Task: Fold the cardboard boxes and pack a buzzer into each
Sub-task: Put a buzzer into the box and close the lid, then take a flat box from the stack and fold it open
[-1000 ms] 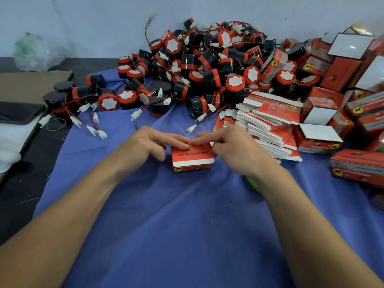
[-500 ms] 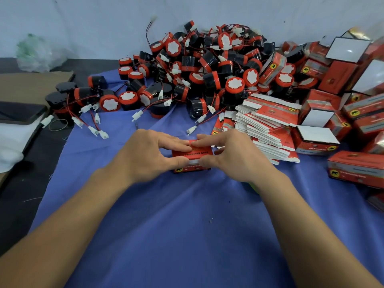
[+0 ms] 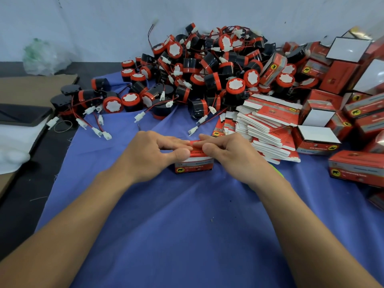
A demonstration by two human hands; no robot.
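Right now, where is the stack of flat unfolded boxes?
In the head view, the stack of flat boxes lies on the blue cloth, right of the right hand, just before the buzzer pile.

Your forearms reach forward, converging. Left grip (image 3: 153, 151) and right grip (image 3: 230, 154) meet fingertip to fingertip, thumbs and fingers curled, pinching the box (image 3: 194, 166) top.

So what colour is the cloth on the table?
The cloth is plain blue, seen best in the head view.

head-worn wide-angle view, facing forward and down, near the blue cloth (image 3: 187, 235), looking toward the wall (image 3: 104, 21)
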